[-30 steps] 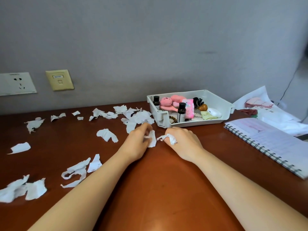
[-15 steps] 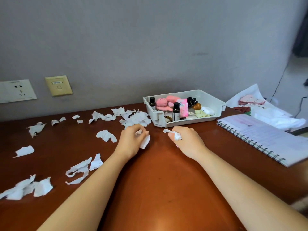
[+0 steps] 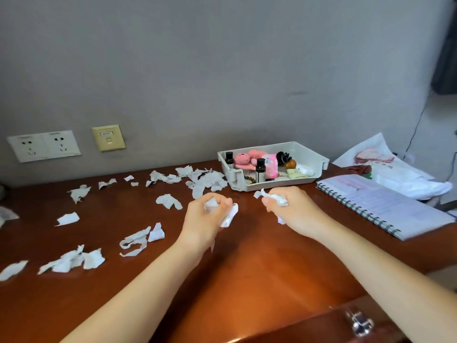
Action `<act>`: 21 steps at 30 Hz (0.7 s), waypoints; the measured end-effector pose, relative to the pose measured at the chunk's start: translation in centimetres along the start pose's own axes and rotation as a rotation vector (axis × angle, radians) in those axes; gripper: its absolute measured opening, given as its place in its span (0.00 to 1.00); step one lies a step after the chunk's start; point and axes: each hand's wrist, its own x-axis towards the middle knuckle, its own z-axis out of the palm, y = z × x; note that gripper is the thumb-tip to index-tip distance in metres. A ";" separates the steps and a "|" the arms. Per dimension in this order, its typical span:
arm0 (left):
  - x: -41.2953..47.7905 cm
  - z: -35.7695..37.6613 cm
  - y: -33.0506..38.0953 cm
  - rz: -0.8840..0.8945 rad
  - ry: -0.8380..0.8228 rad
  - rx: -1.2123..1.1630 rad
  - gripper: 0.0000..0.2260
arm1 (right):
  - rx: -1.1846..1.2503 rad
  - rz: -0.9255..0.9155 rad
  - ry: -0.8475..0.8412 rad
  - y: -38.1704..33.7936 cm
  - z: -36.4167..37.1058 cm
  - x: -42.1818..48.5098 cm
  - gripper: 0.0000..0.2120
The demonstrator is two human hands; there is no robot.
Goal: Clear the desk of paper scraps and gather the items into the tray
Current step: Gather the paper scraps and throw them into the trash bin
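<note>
My left hand hovers over the brown desk with its fingers curled round white paper scraps. My right hand grips more crumpled scraps just in front of the white tray. The tray holds two dark bottles, a pink plush toy, a pink packet and other small items. Several torn paper scraps lie heaped left of the tray, and others are scattered over the desk's left half.
An open spiral notebook lies at the right, with a white bag and pink cloth behind it. Wall sockets sit at the back left. A drawer with a metal knob shows at the desk's front edge.
Both hands have lifted slightly off the desk with scraps in them; the left hand picked its scrap up from the desk. My view tilted up and back.
</note>
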 end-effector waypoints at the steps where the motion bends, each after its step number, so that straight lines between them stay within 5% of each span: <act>1: -0.4 0.2 0.8 0.004 -0.028 0.014 0.10 | -0.036 -0.023 -0.027 -0.4 -0.8 -0.8 0.15; 8: -2.4 4.1 5.6 0.230 -0.286 0.230 0.10 | -0.241 -0.070 -0.064 -0.6 -7.0 -6.8 0.17; 21: -7.6 18.6 5.9 0.371 -0.683 0.173 0.11 | -0.321 0.152 -0.082 8.8 -14.6 -17.0 0.17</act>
